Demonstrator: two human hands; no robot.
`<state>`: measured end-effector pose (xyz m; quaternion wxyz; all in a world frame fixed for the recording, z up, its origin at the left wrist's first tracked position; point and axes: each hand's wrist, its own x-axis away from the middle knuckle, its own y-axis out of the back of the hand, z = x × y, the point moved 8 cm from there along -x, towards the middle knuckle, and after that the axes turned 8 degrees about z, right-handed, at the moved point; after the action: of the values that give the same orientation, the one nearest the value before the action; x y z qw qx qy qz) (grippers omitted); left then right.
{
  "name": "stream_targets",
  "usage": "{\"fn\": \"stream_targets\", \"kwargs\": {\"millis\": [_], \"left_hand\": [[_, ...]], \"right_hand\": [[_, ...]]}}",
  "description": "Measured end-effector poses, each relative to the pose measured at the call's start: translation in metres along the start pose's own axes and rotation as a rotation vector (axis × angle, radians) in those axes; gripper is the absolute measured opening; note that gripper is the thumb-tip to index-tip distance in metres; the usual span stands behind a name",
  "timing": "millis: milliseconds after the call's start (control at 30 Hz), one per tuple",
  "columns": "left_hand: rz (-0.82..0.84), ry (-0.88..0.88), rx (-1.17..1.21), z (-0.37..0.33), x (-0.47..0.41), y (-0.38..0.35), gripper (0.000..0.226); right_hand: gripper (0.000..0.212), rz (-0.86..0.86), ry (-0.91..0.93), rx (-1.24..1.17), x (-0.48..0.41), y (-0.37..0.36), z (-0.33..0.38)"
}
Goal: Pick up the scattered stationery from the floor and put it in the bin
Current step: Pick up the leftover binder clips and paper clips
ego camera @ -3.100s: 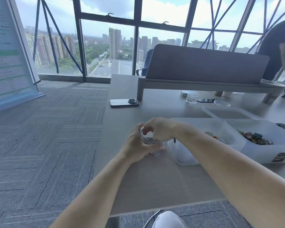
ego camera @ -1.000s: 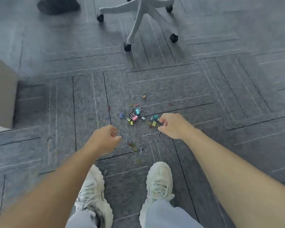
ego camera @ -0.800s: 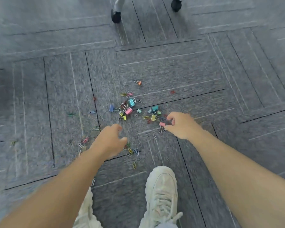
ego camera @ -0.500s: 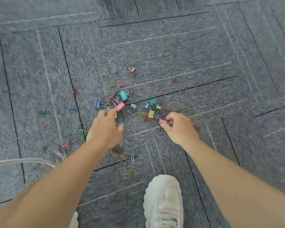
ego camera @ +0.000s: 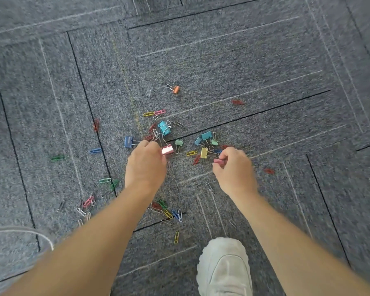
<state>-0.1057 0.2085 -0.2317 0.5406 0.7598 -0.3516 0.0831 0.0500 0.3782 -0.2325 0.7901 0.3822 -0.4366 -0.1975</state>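
Several coloured binder clips and paper clips lie scattered on the grey carpet. My left hand [ego camera: 146,163] is down among them, its fingertips pinching a pink binder clip [ego camera: 167,150]. My right hand [ego camera: 233,167] is curled around a second pink binder clip [ego camera: 218,161]. Just beyond my hands lie a yellow binder clip [ego camera: 204,153], a teal binder clip [ego camera: 164,127], a blue binder clip [ego camera: 128,141] and, farther off, an orange binder clip [ego camera: 175,89]. More paper clips [ego camera: 171,214] sit under my left forearm. The bin is out of view.
My white shoe [ego camera: 224,268] stands on the carpet at the bottom, right of centre. A pale curved edge [ego camera: 19,231] shows at the lower left. Loose paper clips [ego camera: 87,202] spread to the left across the carpet tiles.
From the desk the view has swung down to the floor and closer to the clips. My left hand reached forward onto the pink binder clip; my right hand closed on another pink clip.
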Motion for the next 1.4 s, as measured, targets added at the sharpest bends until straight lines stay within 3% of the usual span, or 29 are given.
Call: {"fn": "stream_targets", "kwargs": {"millis": [67, 233, 300, 367, 467, 567, 633, 700, 767, 867, 967, 1033, 1100, 1233, 1300, 1400], "left_hand": [[-0.032, 0.030, 0.055, 0.005, 0.002, 0.003, 0.006], [-0.032, -0.049, 0.029, 0.005, 0.007, -0.002, 0.018], [-0.026, -0.067, 0.011, 0.007, 0.010, -0.004, 0.022], [-0.019, -0.068, 0.070, 0.009, 0.014, -0.002, 0.024], [-0.007, 0.010, 0.364, 0.016, 0.022, 0.003, 0.026], [0.047, 0.228, 0.776, 0.026, 0.027, -0.002, 0.027], [0.128, 0.427, 1.218, 0.026, 0.032, -0.015, 0.034], [0.224, 0.523, 1.618, 0.018, 0.036, -0.026, 0.038], [0.294, 0.460, 1.740, 0.013, 0.037, -0.025, 0.027], [0.319, 0.388, 1.480, 0.020, 0.032, -0.026, 0.014], [0.217, 0.237, 0.773, 0.025, 0.014, -0.015, 0.022], [0.140, 0.189, 0.521, 0.019, 0.004, -0.008, 0.033], [0.113, 0.252, 0.496, 0.019, -0.003, -0.006, 0.043], [0.136, 0.330, 0.379, 0.016, -0.015, -0.010, 0.043], [0.148, 0.349, 0.390, 0.014, -0.017, -0.014, 0.035], [0.170, 0.323, 0.435, 0.009, -0.012, -0.018, 0.025]], "right_hand": [[0.013, -0.008, 0.011, 0.006, 0.002, -0.002, 0.002], [0.012, -0.017, 0.058, -0.117, 0.008, -0.003, 0.004], [0.016, 0.041, -0.029, -0.398, 0.008, -0.005, -0.003], [0.017, 0.174, -0.193, -0.946, 0.013, -0.015, -0.006], [0.023, 0.365, -0.398, -1.641, 0.024, -0.032, 0.006], [0.023, 0.422, -0.430, -1.921, 0.027, -0.033, 0.017], [0.014, 0.458, -0.406, -1.999, 0.026, -0.033, 0.026], [0.008, 0.489, -0.368, -1.970, 0.025, -0.033, 0.033], [0.003, 0.516, -0.331, -1.913, 0.022, -0.033, 0.039], [0.010, 0.600, -0.275, -1.895, 0.018, -0.033, 0.048], [0.027, 0.586, -0.280, -1.769, 0.014, -0.030, 0.046], [0.033, 0.496, -0.303, -1.565, 0.011, -0.026, 0.035], [0.025, 0.382, -0.283, -1.273, 0.005, -0.019, 0.025], [0.008, 0.158, 0.007, -0.294, -0.011, 0.008, 0.030], [0.014, 0.143, 0.079, -0.068, -0.015, 0.006, 0.037], [0.022, 0.119, 0.070, 0.046, -0.020, -0.001, 0.035]]}}
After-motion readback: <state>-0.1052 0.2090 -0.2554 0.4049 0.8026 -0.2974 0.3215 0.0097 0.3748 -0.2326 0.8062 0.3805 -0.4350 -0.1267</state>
